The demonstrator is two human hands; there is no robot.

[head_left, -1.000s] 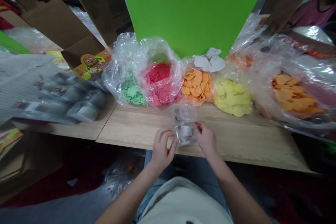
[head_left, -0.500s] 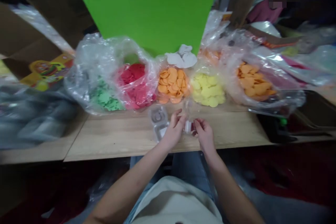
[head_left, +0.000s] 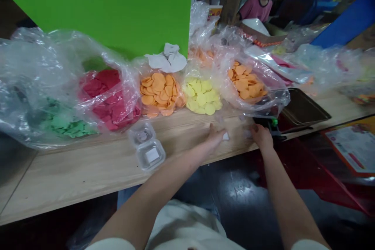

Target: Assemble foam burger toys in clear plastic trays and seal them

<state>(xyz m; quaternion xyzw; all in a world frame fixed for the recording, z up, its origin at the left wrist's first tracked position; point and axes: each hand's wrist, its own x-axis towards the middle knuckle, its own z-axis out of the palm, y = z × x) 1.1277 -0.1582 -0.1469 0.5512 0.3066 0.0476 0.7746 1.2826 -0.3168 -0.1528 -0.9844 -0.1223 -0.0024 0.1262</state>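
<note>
My left hand (head_left: 216,137) is at a small clear plastic box (head_left: 225,136) with a white square in it, fingers curled at its edge. Further right, my right hand (head_left: 262,136) has its fingers pressed together by the tray's near corner. Blurred clear plastic shows at its fingertips; what it grips I cannot make out. An open clear clamshell box (head_left: 150,155) lies left of my left forearm, with a white square in one half and small, pale, unclear pieces in the other.
Along the back lie plastic bags of green pieces (head_left: 68,127), red pieces (head_left: 117,105), orange discs (head_left: 159,93), yellow discs (head_left: 202,95) and more orange discs (head_left: 246,82). A dark tray (head_left: 306,107) sits at the right. Behind rises a green panel (head_left: 117,4); a person in pink (head_left: 256,8) is beyond.
The view has turned right. Both hands have moved right along the table, away from the open clamshell box, and are further apart. The dark piece in my right fingers no longer shows.
</note>
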